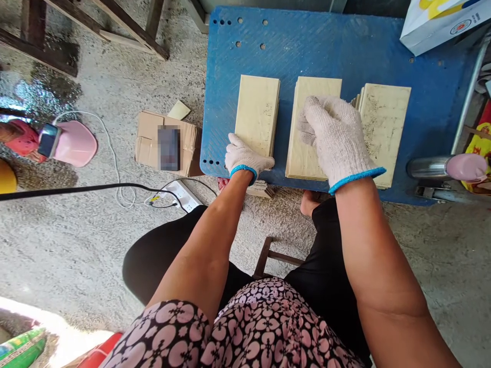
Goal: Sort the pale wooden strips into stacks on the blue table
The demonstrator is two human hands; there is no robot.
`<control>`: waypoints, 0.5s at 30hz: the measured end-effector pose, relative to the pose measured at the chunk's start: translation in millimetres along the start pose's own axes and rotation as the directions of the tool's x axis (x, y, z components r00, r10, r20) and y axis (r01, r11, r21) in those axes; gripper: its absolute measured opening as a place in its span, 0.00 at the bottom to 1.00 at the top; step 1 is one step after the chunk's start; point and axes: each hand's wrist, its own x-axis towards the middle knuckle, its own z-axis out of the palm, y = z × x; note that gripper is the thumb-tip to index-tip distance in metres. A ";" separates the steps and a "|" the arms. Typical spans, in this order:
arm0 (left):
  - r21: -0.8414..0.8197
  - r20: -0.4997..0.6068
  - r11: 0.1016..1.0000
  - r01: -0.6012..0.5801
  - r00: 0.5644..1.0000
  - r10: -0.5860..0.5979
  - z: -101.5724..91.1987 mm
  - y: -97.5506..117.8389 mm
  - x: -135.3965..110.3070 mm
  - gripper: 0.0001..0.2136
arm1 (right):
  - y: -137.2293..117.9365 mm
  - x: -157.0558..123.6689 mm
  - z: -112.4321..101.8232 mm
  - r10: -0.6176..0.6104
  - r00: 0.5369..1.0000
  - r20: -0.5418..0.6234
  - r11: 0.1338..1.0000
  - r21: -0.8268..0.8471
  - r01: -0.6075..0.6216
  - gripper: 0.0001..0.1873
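Observation:
Both hands wear white knit gloves with blue cuffs. My left hand [245, 156] grips the near end of the left stack of thin pale wooden boards [258, 110], fingers at its left side and thumb by the right corner. Over the middle stack of boards [307, 158] is my right hand [337, 130], its fingers curled together in a pinch. Whatever it holds, if anything, is hidden. To its right lies another stack of boards [387, 133], whose top board has dark specks.
The stacks rest on a blue table [230, 97]. A white box [445, 25] and a steel flask [425, 167] are at its right. Left of it, a cardboard box [148, 143] bears a blurred dark object. A power strip [180, 197] and cables lie on the floor.

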 end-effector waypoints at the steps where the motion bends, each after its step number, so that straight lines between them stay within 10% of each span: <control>1: 0.018 0.009 1.000 0.018 1.000 -0.019 -3.5 2.8 -3.1 0.70 | 0.2 0.1 0.1 -0.012 1.000 0.000 1.000 0.003 0.012 0.12; 10: -0.152 -0.159 0.979 -0.138 0.981 0.114 -16.2 -38.5 -45.8 0.64 | -2.9 -2.0 2.5 0.009 1.000 0.001 0.999 0.032 -0.009 0.11; 15: -0.238 -0.123 0.970 0.050 0.989 -0.081 14.4 -94.0 -90.3 0.60 | -2.5 -3.7 2.2 -0.021 1.000 0.018 0.999 0.030 0.020 0.12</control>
